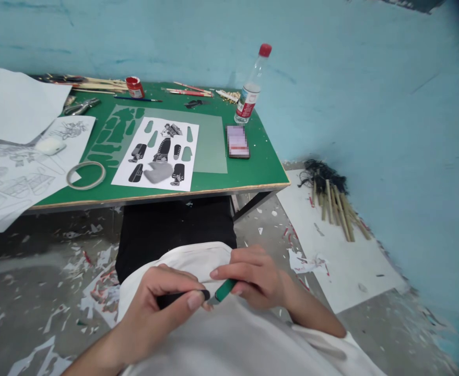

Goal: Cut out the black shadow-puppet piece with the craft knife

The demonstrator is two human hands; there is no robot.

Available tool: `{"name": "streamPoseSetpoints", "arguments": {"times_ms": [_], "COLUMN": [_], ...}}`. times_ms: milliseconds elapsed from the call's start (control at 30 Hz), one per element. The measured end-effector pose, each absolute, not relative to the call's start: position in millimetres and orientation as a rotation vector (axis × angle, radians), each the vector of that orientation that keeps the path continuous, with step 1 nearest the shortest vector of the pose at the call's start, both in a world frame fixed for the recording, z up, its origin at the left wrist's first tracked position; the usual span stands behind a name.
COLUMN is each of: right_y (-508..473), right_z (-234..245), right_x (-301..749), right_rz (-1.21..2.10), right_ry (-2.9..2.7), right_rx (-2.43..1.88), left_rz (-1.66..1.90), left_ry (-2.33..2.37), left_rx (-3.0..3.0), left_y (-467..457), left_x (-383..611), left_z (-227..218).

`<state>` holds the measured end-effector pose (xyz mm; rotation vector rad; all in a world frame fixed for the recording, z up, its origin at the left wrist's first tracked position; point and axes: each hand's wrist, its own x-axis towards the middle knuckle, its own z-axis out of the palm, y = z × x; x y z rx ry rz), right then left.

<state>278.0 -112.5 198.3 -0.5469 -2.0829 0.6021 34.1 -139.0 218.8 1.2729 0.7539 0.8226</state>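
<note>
Over my lap, my left hand (156,308) is closed round a dark, rounded-ended piece (170,299), pinched between thumb and fingers; its kind does not show. My right hand (255,277) grips a green-handled craft knife (226,289). The short blade points left, close to the tip of the dark piece; whether they touch I cannot tell. On the table ahead lies a white printed sheet (156,128) with black figure parts and several cut-out holes. Beneath it, a translucent sheet (209,146) with more cut-outs rests on the green tabletop (260,175).
A tape roll (103,175), white mouse (51,145) and drawings (13,183) lie at left. Behind are pliers (82,106), a red paint jar (134,87) and brushes. A bottle (248,94) and phone (237,142) stand right. Paper scraps and a stick bundle (339,209) cover the floor.
</note>
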Motion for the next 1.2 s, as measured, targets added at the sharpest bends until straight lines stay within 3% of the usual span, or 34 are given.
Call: {"name": "streamPoseSetpoints", "arguments": {"times_ms": [367,600,700,900,1200], "right_y": [-112.1,-106.4,-110.2,-123.2,-127.6], "right_z": [197.0,195.6,191.3,198.3,210.1], "right_x": [276.4,284.4,286.6,271.7,253.1], "right_rz": [0.585,0.585,0.776,1.743,1.823], "right_ry": [-2.09,-1.655,-1.58,-1.164,-1.204], "right_rx": [-0.584,-1.118,-1.064,-0.845,-1.044], "left_rz": [0.82,0.82,0.842,0.817,0.808], "left_ry": [0.754,0.714,0.776,0.865,1.076], "left_rx": [1.305,1.294,1.317,1.361,1.492], "left_y": [-138.6,-140.4,-139.1,-139.1,-137.1], "left_x": [34.8,41.5,37.4,36.6,45.2], "left_z": [220.5,221.2,222.9,220.8,215.9]}}
